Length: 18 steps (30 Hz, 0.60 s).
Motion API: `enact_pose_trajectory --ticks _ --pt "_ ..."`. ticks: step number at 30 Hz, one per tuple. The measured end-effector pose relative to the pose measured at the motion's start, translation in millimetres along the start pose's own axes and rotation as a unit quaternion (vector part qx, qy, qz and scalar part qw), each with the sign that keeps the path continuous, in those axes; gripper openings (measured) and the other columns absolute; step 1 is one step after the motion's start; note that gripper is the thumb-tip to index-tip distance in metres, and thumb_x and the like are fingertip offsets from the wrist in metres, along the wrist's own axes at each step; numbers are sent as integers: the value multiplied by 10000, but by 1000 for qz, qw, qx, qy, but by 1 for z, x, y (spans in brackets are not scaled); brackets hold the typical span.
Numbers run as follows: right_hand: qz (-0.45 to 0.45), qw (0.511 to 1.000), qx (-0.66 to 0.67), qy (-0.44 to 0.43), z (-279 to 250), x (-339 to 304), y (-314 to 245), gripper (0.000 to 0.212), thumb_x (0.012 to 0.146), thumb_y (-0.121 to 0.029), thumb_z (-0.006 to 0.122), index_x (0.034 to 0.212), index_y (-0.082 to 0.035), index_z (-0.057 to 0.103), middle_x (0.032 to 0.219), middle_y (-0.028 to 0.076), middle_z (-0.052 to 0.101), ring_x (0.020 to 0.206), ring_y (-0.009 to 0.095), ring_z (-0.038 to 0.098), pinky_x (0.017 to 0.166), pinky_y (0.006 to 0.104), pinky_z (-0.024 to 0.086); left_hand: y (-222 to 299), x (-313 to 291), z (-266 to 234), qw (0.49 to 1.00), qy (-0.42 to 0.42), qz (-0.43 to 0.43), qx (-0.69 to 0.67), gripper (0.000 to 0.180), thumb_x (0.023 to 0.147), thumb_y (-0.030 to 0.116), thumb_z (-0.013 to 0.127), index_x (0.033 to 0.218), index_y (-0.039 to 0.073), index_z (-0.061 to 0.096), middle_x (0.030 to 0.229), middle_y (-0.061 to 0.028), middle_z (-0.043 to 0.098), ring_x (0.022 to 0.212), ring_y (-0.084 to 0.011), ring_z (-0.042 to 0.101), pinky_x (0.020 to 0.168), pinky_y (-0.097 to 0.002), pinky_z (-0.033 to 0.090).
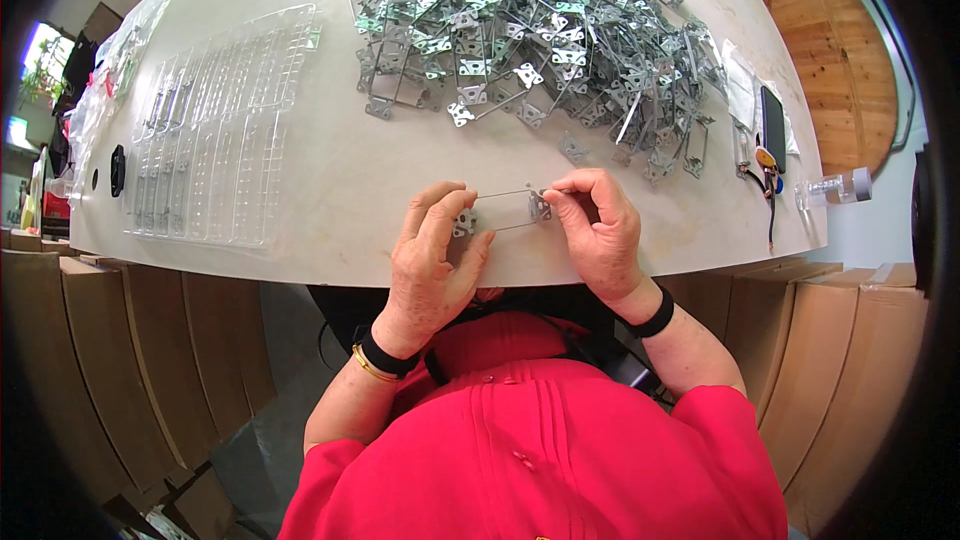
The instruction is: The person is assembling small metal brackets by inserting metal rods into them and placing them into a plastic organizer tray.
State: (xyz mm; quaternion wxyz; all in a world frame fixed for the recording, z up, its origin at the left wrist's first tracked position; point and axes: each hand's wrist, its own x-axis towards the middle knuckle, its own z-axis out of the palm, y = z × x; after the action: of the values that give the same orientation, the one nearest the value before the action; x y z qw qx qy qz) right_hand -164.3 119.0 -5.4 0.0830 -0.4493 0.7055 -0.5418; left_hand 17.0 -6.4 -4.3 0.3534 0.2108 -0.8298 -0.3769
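Between my hands, just above the table's near edge, is a small metal bracket frame (541,206): two stamped plates joined by two thin rods. My left hand (437,250) grips the plate at its left end between thumb and fingers. At the other end, my right hand (600,230) pinches the right plate with thumb and forefinger. Farther back lies a large heap of similar metal bracket frames (530,30), tangled together. To the left, a clear plastic tray (225,160) with rows of slots holds several metal pieces in its left part.
The white table (340,160) has a curved near edge. At right lie a dark phone (772,122), a small tool with a cord (767,160) and a clear bottle (835,189). A black object (118,171) sits at far left. Cardboard boxes (835,340) stand below on both sides.
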Motion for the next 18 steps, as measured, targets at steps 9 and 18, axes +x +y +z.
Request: enact_pose_trajectory --ticks 9,18 --pt "-55 998 -30 7 0 4 -1 137 959 4 751 1061 -38 670 933 79 682 789 169 657 720 302 541 -2 -1 1 1000 4 7 -7 458 838 -30 804 1269 -4 652 1261 -177 650 1075 -284 679 911 -375 577" --pt "-33 999 -10 17 -2 2 -1 142 971 39 712 1088 -28 668 992 86 679 815 196 651 750 301 541 -3 -3 2 1000 13 0 -14 463 836 -37 807 1270 -7 650 1268 -171 646 1056 -267 679 906 -371 575"
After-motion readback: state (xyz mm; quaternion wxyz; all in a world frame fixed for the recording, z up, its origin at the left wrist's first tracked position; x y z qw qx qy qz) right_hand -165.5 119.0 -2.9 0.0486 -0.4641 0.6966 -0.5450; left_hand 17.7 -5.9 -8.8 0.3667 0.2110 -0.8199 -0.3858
